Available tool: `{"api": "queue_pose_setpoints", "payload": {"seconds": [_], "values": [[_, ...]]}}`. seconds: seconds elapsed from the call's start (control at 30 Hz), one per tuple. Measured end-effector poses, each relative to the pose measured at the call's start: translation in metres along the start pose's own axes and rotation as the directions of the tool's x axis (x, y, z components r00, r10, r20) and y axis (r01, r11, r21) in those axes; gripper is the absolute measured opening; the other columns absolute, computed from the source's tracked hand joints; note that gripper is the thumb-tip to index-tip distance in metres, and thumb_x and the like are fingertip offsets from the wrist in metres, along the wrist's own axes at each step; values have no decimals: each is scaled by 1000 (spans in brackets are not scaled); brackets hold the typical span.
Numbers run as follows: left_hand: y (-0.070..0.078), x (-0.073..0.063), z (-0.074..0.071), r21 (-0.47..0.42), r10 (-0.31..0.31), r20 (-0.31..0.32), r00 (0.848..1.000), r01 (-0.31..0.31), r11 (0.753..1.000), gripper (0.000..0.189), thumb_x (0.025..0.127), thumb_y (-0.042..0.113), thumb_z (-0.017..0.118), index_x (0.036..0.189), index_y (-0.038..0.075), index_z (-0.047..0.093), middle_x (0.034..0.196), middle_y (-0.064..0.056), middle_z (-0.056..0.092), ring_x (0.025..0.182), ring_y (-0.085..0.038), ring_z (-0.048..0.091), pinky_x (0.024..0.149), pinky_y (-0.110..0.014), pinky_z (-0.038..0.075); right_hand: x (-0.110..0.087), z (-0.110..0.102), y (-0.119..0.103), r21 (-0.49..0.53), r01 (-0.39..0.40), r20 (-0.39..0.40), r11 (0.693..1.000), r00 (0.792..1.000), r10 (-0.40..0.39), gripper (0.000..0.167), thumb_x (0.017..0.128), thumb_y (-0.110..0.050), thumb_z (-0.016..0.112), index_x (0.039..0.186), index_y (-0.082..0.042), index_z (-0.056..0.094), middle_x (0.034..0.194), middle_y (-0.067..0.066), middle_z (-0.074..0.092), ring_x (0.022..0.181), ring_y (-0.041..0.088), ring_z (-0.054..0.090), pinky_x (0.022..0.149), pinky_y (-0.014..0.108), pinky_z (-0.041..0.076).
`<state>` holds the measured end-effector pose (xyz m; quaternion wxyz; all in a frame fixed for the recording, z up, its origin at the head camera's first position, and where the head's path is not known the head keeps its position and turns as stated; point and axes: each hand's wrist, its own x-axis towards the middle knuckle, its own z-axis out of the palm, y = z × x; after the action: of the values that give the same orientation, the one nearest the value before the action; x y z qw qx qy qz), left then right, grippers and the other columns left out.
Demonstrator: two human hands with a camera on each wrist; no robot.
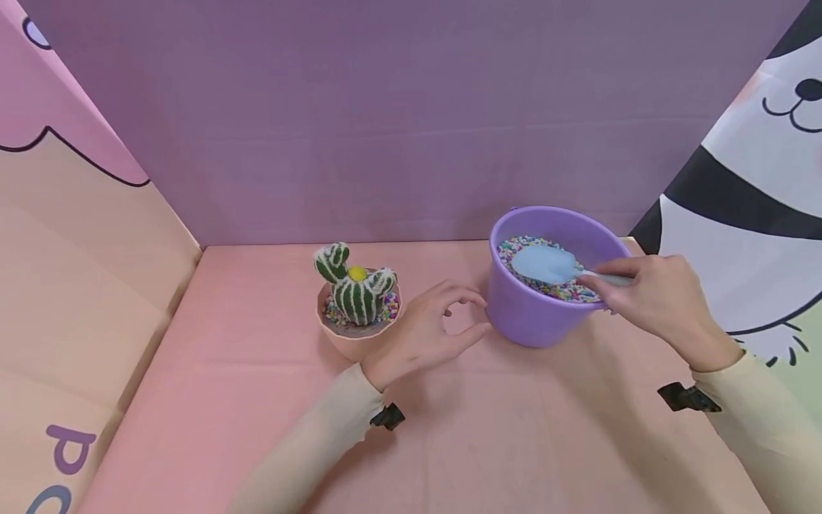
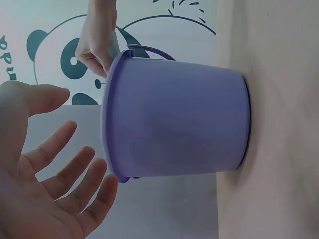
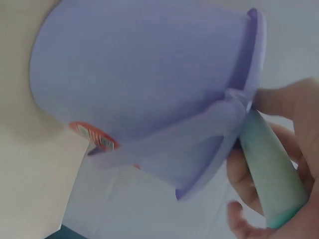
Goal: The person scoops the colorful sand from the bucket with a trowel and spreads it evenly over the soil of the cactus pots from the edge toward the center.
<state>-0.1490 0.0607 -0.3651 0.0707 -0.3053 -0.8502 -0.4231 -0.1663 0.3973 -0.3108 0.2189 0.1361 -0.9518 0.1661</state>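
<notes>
Head view: right grip (image 1: 648,293) curled round pale-blue scoop (image 1: 546,264) — scoop over coloured pebbles (image 1: 568,291) inside purple bucket (image 1: 539,321), contact unclear. Left grip (image 1: 430,328) wide — thumb and fingers parted, between bucket and potted cactus (image 1: 357,298) on pink worktop (image 1: 244,400).

Pink surface (image 1: 193,400), purple bucket (image 1: 533,318), potted cactus (image 1: 357,300)

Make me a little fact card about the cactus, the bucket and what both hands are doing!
Right hand: holds the pale blue scoop by its handle
Left hand: beside the bucket, holding nothing
Bucket: purple, standing upright, colourful bits inside
Scoop: over the bits; touching them or not, unclear
Cactus: green with white stripes, in a pot
</notes>
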Motion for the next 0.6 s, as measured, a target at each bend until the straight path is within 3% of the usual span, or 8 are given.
{"api": "queue_pose_setpoints", "payload": {"seconds": [0.1,0.3,0.47,0.6], "values": [[0,8,4,24,6,2,1000,-6,1000,32,96,36,79,124,22,73,128,8,69,121,-10,64,101,-28,55,-2,-7,3,-12,-69,123,998,990,70,32,86,-43,84,102,-16,88,63,-9,75,62,16,64,52,30,41],[0,28,12,116,22,-5,1000,-21,993,43,97,40,76,135,20,69,135,4,67,130,-13,61,114,-32,50,4,-18,6,-67,-85,225,994,969,98,37,88,-47,83,109,-18,86,62,-10,74,71,25,68,53,33,43],[-3,44,22,145,14,-13,1000,-12,989,58,97,44,75,148,20,62,156,0,58,147,-18,51,123,-40,43,8,-27,8,-136,-85,255,987,960,118,37,89,-47,81,113,-19,85,71,1,76,68,26,64,48,35,40],[-6,54,27,160,-1,-10,1000,3,987,63,96,48,75,151,20,61,164,-5,50,151,-23,47,122,-45,44,8,-32,4,-209,-92,240,974,960,142,36,91,-40,78,116,-15,84,60,0,66,62,26,56,46,37,36]]}}
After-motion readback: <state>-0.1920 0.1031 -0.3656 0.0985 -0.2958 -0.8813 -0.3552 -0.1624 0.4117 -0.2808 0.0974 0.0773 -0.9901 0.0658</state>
